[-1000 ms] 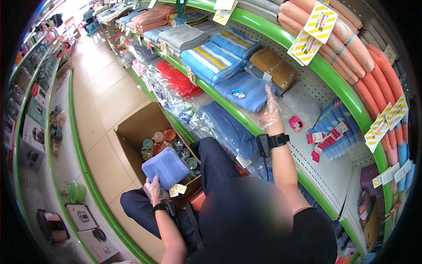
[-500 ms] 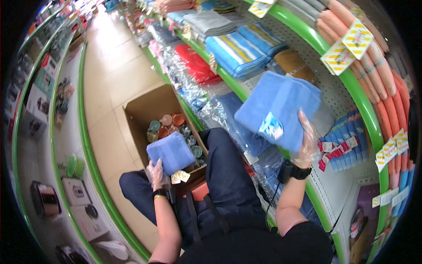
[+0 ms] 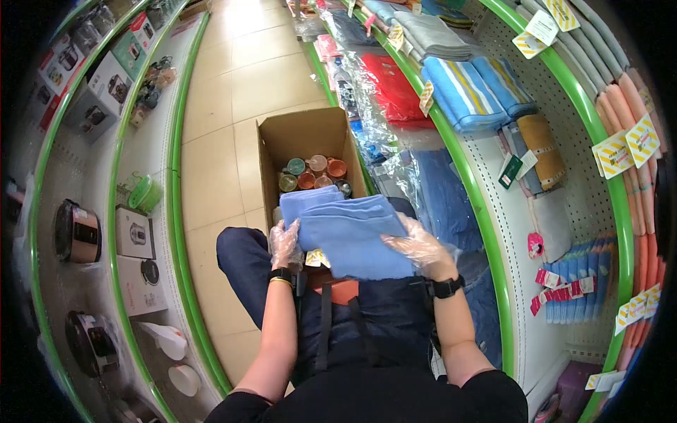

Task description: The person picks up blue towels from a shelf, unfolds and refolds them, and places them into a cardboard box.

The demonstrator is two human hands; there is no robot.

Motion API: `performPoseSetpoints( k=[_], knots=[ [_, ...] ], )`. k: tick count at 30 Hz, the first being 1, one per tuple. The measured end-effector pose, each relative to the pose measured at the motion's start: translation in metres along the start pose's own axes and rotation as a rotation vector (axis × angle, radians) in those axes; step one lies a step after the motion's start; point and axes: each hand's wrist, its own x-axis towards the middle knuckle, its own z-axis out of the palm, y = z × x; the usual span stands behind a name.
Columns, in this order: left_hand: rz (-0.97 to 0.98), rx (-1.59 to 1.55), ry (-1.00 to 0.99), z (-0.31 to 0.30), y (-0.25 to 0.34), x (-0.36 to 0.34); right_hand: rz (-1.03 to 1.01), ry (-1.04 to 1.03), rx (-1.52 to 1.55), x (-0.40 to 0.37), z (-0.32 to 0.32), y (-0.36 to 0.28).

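The left hand [image 3: 285,244], covered by a clear disposable plastic glove, closes its fingers around the left edge of the folded light-blue towels [image 3: 356,236], thumb on top. The right hand [image 3: 421,248], gloved the same way, lies on the right side of the folded light-blue towels with fingers spread and only lightly curled. Whether its thumb wraps beneath the fabric cannot be determined. The towels sit between both hands, above the person's lap in dark blue trousers [image 3: 243,264], with their far edge overlapping the near rim of the open brown cardboard box [image 3: 307,130]. Yellow-and-white paper tags [image 3: 316,258] hang below the near left corner of the towels. The box stands on the tiled floor [image 3: 211,169] and holds coloured round cups [image 3: 314,173]. A black wristband [image 3: 448,287] encircles the right wrist. A green-edged shelf [image 3: 474,204] carrying striped blue towels [image 3: 462,95] runs along the right side.
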Motion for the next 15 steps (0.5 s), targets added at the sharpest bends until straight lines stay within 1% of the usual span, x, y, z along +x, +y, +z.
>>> performPoseSetpoints(
  k=[1,2,3,4,5,6,7,8,10,11,12,14,15],
  knots=[
    [0.065,-0.039,-0.045,-0.001,-0.009,0.002,-0.031,-0.102,0.285,0.007,0.004,0.002],
    [0.129,-0.077,-0.09,-0.002,-0.02,0.004,-0.029,-0.109,0.282,0.023,0.009,0.013],
    [0.08,0.017,-0.013,-0.005,-0.037,0.008,-0.104,-0.107,0.254,0.046,0.015,0.033],
    [0.08,0.017,-0.007,-0.007,-0.047,0.012,-0.181,-0.105,0.228,0.067,0.021,0.055],
    [0.038,-0.043,-0.04,-0.008,-0.055,0.016,-0.183,-0.109,0.228,0.085,0.028,0.071],
    [-0.002,-0.103,-0.074,-0.009,-0.064,0.021,-0.079,-0.09,0.351,0.102,0.035,0.088],
    [-0.057,-0.113,-0.045,-0.009,-0.076,0.027,0.024,-0.07,0.473,0.122,0.038,0.109],
    [-0.051,-0.111,-0.04,-0.008,-0.066,0.025,0.025,-0.019,0.378,0.145,0.039,0.148],
    [-0.162,-0.102,-0.042,-0.002,-0.026,0.006,0.177,0.208,0.052,0.164,0.045,0.181],
    [-0.186,-0.106,-0.028,0.0,-0.011,0.0,0.175,0.205,0.055,0.161,0.049,0.172],
    [-0.187,-0.104,-0.026,-0.002,-0.011,0.0,0.155,0.226,0.007,0.15,0.053,0.153],
    [-0.034,0.068,-0.038,-0.005,-0.015,0.0,0.143,0.254,-0.041,0.137,0.056,0.133],
    [0.043,0.151,-0.049,-0.005,-0.018,0.0,0.156,0.26,-0.118,0.134,0.055,0.127]
  ],
)
